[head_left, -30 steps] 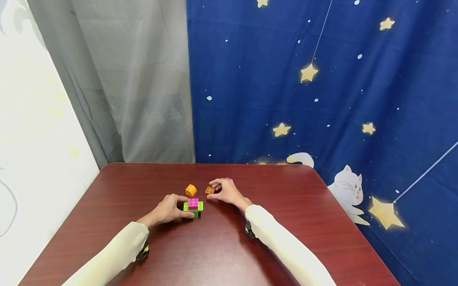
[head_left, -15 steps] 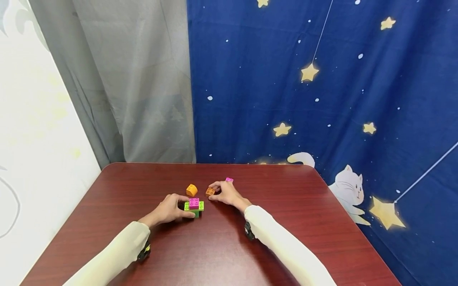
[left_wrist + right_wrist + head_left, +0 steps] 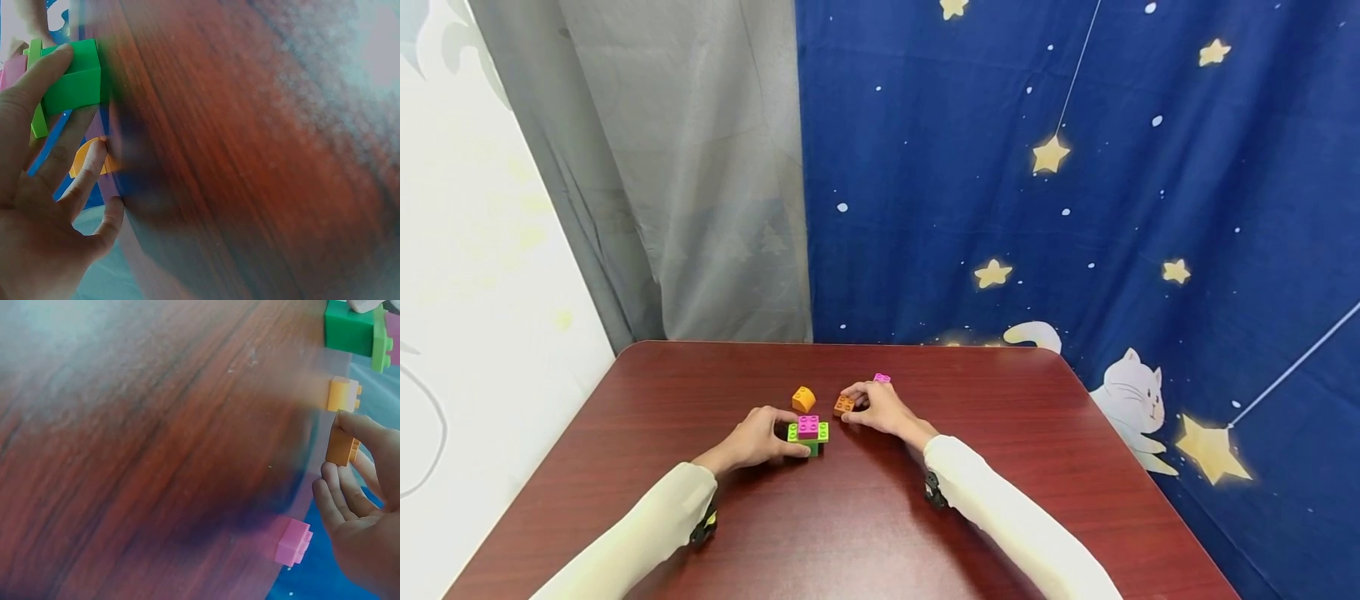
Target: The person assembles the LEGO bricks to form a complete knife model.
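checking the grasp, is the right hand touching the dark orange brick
Touching. The right wrist view shows the right hand pinching the dark orange brick, a fingertip on its top edge; the head view agrees.

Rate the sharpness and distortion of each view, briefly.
Head view: sharp and evenly lit, though the table edges bow from a wide lens. Left wrist view: the wood smears, with only the green brick crisp. Right wrist view: hazy top left, with the orange brick clear.

Stacked bricks (image 3: 807,433) left of flat brick (image 3: 843,405) (curved brick (image 3: 803,399) behind).
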{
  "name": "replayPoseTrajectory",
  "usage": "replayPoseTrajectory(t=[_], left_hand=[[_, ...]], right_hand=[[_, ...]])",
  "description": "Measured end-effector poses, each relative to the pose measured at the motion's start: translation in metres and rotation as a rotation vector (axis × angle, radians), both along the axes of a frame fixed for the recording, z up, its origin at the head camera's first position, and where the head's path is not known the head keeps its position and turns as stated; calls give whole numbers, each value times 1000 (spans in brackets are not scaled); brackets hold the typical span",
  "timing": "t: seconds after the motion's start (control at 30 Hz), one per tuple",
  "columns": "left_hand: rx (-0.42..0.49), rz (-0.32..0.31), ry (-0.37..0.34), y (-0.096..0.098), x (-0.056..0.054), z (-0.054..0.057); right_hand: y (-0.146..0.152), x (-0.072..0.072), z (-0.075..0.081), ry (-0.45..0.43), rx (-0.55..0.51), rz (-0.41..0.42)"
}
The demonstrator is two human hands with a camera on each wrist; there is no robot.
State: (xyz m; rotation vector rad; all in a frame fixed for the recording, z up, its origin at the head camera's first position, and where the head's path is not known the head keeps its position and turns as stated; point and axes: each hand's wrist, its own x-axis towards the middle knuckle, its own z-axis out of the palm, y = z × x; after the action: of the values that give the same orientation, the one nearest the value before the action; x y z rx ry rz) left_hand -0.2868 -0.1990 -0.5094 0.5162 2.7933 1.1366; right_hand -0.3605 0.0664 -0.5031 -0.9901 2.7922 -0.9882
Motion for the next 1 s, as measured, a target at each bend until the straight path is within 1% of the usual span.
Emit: replayPoseTrajectory(t=[0.2, 0.43, 0.57, 0.7, 0.9, 1.0], left_hand=[[5, 6, -1, 1, 0, 0], [9, 5, 14, 1, 1, -1], [8, 0, 23, 1, 0, -2], [-2, 9, 21, 1, -1, -2], [-1, 25, -11, 2, 1, -1], [-1, 25, -4, 2, 2, 0]], right_hand=[[4, 7, 8, 34, -9, 31], [5, 15, 20, 92, 37, 48], [4, 21, 28, 85, 41, 65], [2, 26, 34, 54, 23, 88], [-1, 31, 42, 58, 40, 101], [-5, 34, 46, 57, 42, 104]])
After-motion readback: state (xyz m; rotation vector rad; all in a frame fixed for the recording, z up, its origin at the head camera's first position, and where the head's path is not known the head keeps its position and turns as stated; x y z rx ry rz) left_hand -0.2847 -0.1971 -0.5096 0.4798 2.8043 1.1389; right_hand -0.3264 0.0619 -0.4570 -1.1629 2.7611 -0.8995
